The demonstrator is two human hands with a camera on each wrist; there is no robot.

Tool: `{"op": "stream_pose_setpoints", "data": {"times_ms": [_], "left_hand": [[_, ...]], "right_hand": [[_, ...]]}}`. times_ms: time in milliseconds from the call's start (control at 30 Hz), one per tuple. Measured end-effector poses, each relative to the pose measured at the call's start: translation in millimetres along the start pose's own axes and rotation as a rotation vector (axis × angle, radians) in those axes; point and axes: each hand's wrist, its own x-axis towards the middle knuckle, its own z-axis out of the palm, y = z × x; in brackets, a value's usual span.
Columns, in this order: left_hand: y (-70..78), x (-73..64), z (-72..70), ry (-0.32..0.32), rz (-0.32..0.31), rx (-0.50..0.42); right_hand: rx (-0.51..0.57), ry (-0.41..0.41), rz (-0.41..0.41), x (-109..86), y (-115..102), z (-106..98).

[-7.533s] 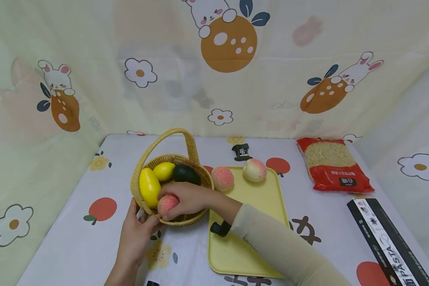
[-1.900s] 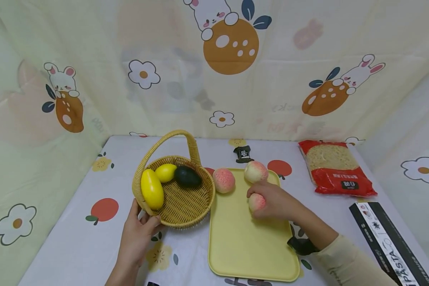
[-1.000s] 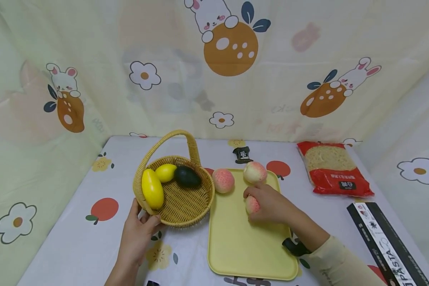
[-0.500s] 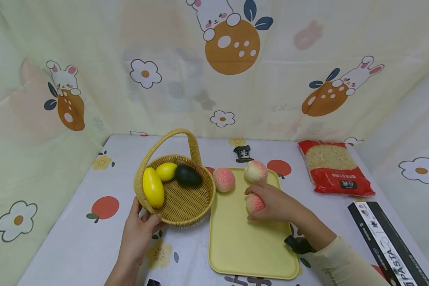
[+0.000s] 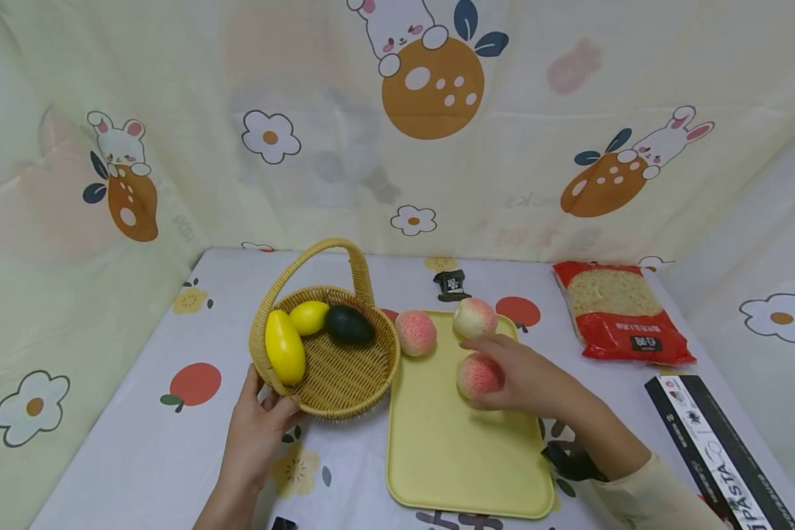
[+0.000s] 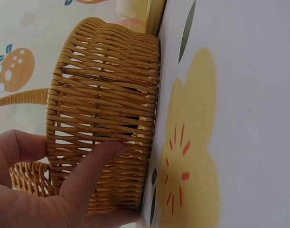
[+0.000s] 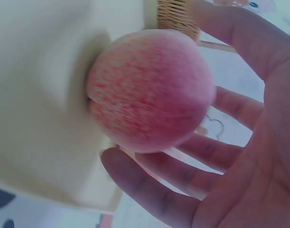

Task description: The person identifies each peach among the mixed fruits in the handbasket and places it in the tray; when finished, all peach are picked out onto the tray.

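Note:
My left hand [image 5: 258, 434] grips the near-left side of a wicker basket [image 5: 347, 379]; in the left wrist view its thumb [image 6: 90, 173] lies along the woven wall. Inside the basket are a long yellow mango-like fruit [image 5: 284, 347], a lemon [image 5: 308, 317] and a dark avocado-like fruit [image 5: 349, 325]. On the yellow tray [image 5: 464, 464] sits a pink peach [image 5: 480, 376], with my right hand [image 5: 526, 375] spread loosely around it. The right wrist view shows the thumb standing off this peach [image 7: 152, 90] and the fingers relaxed beside it. Two more peaches rest at the tray's far end, one pinker [image 5: 416, 333], one paler [image 5: 475, 318].
A small black packet [image 5: 450, 285] lies behind the tray. At the right are a red bag of dry noodles [image 5: 626, 313] and a long black pasta box [image 5: 718, 449]. Printed curtains enclose the table at the back and sides.
My right hand took a peach from the basket to the tray, and its fingers have just loosened from it. The left hand keeps hold of the basket.

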Motion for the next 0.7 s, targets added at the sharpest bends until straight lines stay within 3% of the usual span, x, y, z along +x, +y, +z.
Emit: {"op": "stream_pose_setpoints", "data": {"times_ms": [333,533,700], "left_hand": [[-0.6,0.8,-0.7,-0.004,-0.012,0.006],[-0.3,-2.1,-3.7,-0.007,-0.025,0.003],[11.0,-13.3,-10.7,0.101,-0.066,0.186]], "right_hand": [[0.086,0.081,0.058,-30.8,-12,-15],[0.067,0.174,0.125,-45.0,-18,-15],[0.003,0.280,0.155,-53.9,-24,-12]]}}
